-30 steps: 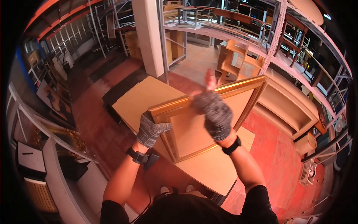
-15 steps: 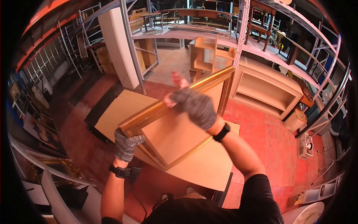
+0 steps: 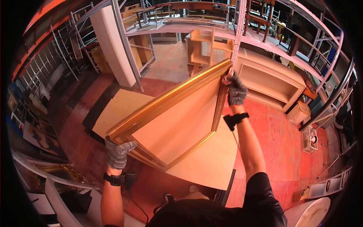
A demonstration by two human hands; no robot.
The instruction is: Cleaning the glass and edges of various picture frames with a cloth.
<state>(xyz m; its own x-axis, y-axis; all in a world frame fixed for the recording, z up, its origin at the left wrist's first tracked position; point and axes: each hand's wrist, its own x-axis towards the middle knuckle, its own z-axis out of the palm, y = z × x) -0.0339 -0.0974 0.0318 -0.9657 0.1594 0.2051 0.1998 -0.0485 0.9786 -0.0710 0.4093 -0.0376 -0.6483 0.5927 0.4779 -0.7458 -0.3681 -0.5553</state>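
Observation:
A large picture frame point(image 3: 168, 96) with gilded brown moulding and a plain tan panel is held tilted above a cardboard-topped table point(image 3: 211, 166). My left hand point(image 3: 118, 153), in a grey fingerless glove, grips its near-left corner, thumb lying across the side moulding. At the far-right corner my right hand point(image 3: 236, 89), gloved alike, is closed round the right side moulding. Black bands circle both wrists. Part of the tabletop is hidden behind the frame.
Beyond the table stand a white pillar point(image 3: 113, 47), a small wooden shelf unit point(image 3: 201, 59) and metal racking point(image 3: 239, 34). A low open cabinet point(image 3: 264, 85) lies to the right, near a bin point(image 3: 298, 112) and a white crate point(image 3: 309, 140). Red flooring point(image 3: 268, 151) surrounds the table.
My right hand has moved from the middle of the top edge to the far-right corner and taken hold there. The frame has shifted slightly left, with my left hand keeping its corner.

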